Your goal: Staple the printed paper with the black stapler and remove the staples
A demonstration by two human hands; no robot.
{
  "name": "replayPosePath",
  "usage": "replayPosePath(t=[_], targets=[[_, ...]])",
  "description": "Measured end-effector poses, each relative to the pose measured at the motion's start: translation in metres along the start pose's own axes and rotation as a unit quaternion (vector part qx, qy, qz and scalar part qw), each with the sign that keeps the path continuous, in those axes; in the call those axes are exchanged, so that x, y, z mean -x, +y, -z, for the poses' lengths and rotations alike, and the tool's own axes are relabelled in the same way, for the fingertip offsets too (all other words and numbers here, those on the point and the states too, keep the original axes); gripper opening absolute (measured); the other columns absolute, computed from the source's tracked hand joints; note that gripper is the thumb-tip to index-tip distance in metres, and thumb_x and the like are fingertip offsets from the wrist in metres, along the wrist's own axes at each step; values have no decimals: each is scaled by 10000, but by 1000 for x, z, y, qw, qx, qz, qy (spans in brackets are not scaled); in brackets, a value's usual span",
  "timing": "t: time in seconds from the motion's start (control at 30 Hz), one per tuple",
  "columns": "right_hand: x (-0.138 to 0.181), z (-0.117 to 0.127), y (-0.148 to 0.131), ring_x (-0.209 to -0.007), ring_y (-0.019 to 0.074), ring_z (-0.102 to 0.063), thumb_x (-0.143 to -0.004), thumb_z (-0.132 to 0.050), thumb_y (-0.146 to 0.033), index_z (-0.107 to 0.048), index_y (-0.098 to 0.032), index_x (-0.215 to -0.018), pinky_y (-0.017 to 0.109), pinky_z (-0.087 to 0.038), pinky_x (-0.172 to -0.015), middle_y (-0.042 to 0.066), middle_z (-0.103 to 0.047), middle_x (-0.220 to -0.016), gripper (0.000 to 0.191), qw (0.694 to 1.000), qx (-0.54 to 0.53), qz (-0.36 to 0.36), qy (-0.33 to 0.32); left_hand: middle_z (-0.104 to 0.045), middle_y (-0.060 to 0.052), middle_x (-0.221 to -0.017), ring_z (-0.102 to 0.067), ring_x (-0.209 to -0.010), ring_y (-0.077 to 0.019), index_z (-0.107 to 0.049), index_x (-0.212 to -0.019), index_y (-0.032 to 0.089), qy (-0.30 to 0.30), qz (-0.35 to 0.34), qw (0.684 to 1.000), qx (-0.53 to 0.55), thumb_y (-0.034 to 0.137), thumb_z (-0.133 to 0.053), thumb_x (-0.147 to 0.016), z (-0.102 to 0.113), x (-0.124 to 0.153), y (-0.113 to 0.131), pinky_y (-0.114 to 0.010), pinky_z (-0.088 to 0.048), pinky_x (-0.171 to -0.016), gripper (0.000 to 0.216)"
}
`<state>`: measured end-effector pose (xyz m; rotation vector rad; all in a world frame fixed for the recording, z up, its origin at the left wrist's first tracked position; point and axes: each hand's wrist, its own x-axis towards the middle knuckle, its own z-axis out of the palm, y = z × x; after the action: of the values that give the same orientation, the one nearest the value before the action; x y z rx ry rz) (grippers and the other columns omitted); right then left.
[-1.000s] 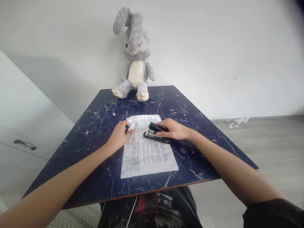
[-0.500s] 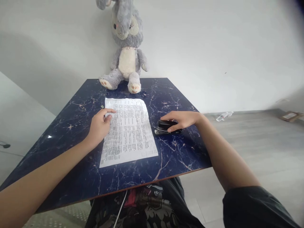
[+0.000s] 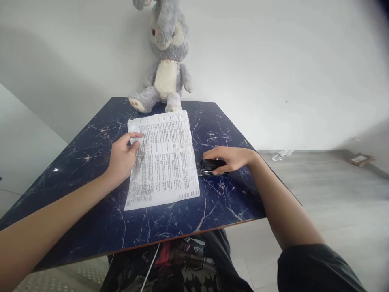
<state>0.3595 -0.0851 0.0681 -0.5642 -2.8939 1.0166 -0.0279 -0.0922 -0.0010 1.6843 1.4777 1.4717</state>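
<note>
A stack or sheet of printed paper (image 3: 165,158) lies over the middle of the table, its far edge raised and overlapping a toy's foot. My left hand (image 3: 123,156) grips its left edge, index finger and thumb showing on the printed side; the other fingers are partly hidden. To the right, a black stapler (image 3: 209,164) rests on the table beside the paper, its front end against or very near the right edge. My right hand (image 3: 229,158) is closed around the stapler from above, thumb on the near side, covering its rear part.
A grey plush rabbit (image 3: 165,79) sits at the back of the dark blue marbled table (image 3: 100,211), against the white wall. On the floor at right are a clear plastic item (image 3: 282,155) and a cardboard piece (image 3: 360,159). A white cable (image 3: 150,267) hangs below the front edge.
The paper's far edge has lifted, its bent right corner now straight, and my left hand has shifted slightly left with it. The stapler's front end is now closer to the paper.
</note>
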Motion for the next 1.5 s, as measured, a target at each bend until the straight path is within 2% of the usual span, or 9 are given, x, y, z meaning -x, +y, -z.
replayPosePath(t=[0.23, 0.33, 0.47, 0.57, 0.63, 0.93, 1.1, 1.33, 1.5], targets=[[-4, -1, -3, -785, 155, -467, -995, -685, -411, -589, -186, -980, 309, -326, -714, 27, -590, -956, 245, 1000, -6, 14, 3, -362, 57, -525, -263, -411, -103, -751, -1158, 245, -21, 14, 999, -37, 244, -589, -964, -2, 6, 5, -249, -174, -418, 252], [-6, 0, -4, -833, 167, -508, -1008, -663, -396, -620, -176, -1075, 312, -356, -747, 54, -625, -1026, 233, 1000, -14, 20, 5, -388, 55, -531, -279, -415, -102, -754, -1139, 243, -22, 9, 999, -45, 222, -592, -952, -3, 6, 8, -244, -181, -417, 248], [-11, -4, -8, -891, 190, -523, -1017, -631, -504, -609, -169, -1224, 327, -382, -790, 81, -637, -1085, 394, 999, -43, 9, 31, -436, 47, -551, -291, -422, -99, -759, -1115, 232, -13, 0, 999, -45, 197, -600, -938, -3, 7, 11, -243, -193, -418, 240], [-19, -11, -17, -867, 180, -484, -1105, -399, -575, -571, -188, -1112, 340, -378, -805, 59, -596, -1009, 423, 990, -88, -37, 104, -428, 51, -537, -280, -414, -101, -761, -1113, 229, -13, 5, 999, -47, 189, -601, -936, -4, 8, 14, -248, -186, -413, 242], [-26, -17, -24, -837, 170, -460, -1129, -313, -565, -518, -206, -1005, 343, -368, -795, 41, -562, -961, 433, 985, -79, -70, 138, -426, 52, -532, -281, -411, -102, -761, -1109, 226, -13, 10, 999, -49, 184, -602, -934, -4, 8, 16, -250, -188, -411, 240], [-39, -31, -35, -650, 142, -386, -1143, -300, -453, -389, -220, -777, 366, -292, -700, -26, -424, -689, 443, 983, 17, -129, 128, -447, 47, -539, -274, -408, -99, -763, -1121, 233, -18, 19, 998, -50, 194, -605, -943, -3, 9, 16, -251, -196, -412, 241], [-42, -33, -40, -628, 140, -377, -1132, -317, -357, -369, -224, -791, 375, -261, -683, -31, -412, -677, 369, 979, 39, -136, 145, -446, 45, -540, -276, -402, -96, -762, -1130, 236, -18, 28, 999, -37, 192, -606, -947, -3, 10, 15, -246, -195, -400, 245], [-43, -33, -40, -608, 136, -357, -1114, -333, -317, -363, -224, -791, 375, -246, -675, -38, -398, -657, 337, 980, 40, -132, 145, -474, 34, -568, -311, -429, -98, -759, -1121, 229, -7, 10, 1000, -28, 191, -616, -935, -3, 8, 7, -244, -204, -420, 238], [-44, -33, -39, -618, 134, -368, -1093, -355, -288, -359, -224, -787, 371, -246, -673, -35, -409, -666, 312, 979, 50, -127, 152, -442, 34, -551, -287, -425, -105, -758, -1105, 238, -7, 24, 1000, -16, 207, -608, -937, -4, 8, 11, -256, -190, -419, 228]])
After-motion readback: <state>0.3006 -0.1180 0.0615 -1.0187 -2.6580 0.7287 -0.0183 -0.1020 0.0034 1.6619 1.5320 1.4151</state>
